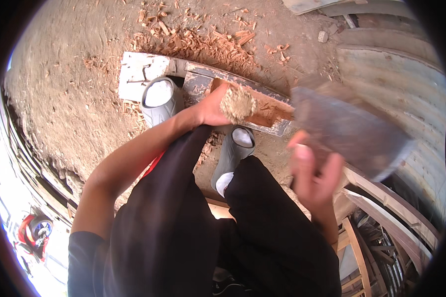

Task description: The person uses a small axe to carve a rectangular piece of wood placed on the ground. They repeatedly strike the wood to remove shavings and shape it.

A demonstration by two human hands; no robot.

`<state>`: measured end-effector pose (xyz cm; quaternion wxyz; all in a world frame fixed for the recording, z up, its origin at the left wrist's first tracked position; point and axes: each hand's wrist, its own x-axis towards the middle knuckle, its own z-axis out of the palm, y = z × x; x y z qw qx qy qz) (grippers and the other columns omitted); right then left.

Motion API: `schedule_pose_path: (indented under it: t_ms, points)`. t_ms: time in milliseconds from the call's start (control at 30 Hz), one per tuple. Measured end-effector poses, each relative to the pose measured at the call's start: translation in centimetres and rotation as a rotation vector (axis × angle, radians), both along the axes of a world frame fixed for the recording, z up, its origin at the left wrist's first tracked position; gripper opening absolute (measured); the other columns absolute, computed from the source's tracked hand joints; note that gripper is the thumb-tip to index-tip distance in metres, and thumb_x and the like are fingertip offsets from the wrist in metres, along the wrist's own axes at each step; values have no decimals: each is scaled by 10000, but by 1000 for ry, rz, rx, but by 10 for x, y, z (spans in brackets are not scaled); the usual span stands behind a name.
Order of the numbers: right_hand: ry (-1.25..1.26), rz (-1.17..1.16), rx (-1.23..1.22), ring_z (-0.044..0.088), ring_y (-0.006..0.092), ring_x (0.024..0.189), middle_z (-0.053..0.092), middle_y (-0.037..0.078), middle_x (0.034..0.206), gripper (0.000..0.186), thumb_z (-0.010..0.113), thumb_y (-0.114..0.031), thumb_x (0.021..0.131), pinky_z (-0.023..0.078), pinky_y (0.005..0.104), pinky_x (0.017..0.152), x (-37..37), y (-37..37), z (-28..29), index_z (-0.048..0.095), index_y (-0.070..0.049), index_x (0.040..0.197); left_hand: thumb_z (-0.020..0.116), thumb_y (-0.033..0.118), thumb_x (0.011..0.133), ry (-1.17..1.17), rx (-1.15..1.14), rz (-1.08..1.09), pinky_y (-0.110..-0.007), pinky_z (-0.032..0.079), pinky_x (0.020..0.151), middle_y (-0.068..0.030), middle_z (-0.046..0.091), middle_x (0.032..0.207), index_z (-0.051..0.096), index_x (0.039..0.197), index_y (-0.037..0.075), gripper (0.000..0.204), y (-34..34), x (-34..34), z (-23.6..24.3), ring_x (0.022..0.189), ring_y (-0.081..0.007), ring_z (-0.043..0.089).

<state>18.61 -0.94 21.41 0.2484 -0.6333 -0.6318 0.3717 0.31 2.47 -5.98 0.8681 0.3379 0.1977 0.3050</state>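
Note:
My left hand [212,110] is closed round an upright tool whose frayed, battered wooden top [237,105] faces me, over a long wooden piece [203,73] with flaking grey paint and a hollowed reddish recess [270,111]. At the right, my right hand [312,175] grips a broad dark slab-shaped tool [352,131], smeared by motion and raised to the right of the tool's top. My grey shoes [234,153] stand by the wooden piece, the left one at its pale, cracked left part [134,67]. The lower end of the left-hand tool is hidden.
Wood shavings [208,42] lie on the dirt ground [69,69] beyond the piece. Corrugated sheets [391,79] are at the right, with wooden frames and planks [352,257] at lower right. Stacked slats [34,168] and a red wheeled vehicle [32,232] are at the left edge.

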Motion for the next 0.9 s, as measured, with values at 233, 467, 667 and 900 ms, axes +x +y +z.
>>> schedule_pose_path:
  t_ms: [233, 467, 667, 900]
  points:
    - [-242, 358, -251, 655, 453, 739, 670, 244, 858, 263, 651, -154, 964, 520, 480, 619, 8, 10, -10, 587, 22, 1148, 763, 233, 744, 384, 801, -52, -422, 510, 670, -167, 656, 742, 655, 832, 36, 242, 1, -11, 51, 734, -350, 663]
    - [-112, 86, -497, 683, 449, 874, 693, 240, 932, 336, 625, -199, 994, 521, 464, 732, 22, 2, -3, 550, 19, 1237, 720, 160, 700, 394, 933, -195, -479, 477, 664, -169, 612, 723, 579, 804, 6, 233, -17, -11, 60, 756, -386, 632]
    - [-123, 60, -609, 684, 459, 902, 694, 255, 965, 379, 611, -225, 1003, 522, 456, 747, 28, -9, -12, 525, 0, 1295, 697, 125, 701, 331, 1038, -224, -472, 488, 696, -135, 616, 760, 574, 819, 36, 192, -25, -12, 50, 794, -364, 632]
    - [-82, 80, -600, 680, 467, 910, 695, 252, 970, 376, 614, -233, 999, 521, 455, 760, 27, -10, -1, 541, 0, 1286, 732, 143, 733, 366, 1195, -192, -450, 521, 690, -112, 683, 792, 589, 817, 36, 197, -33, -11, 35, 802, -355, 671]
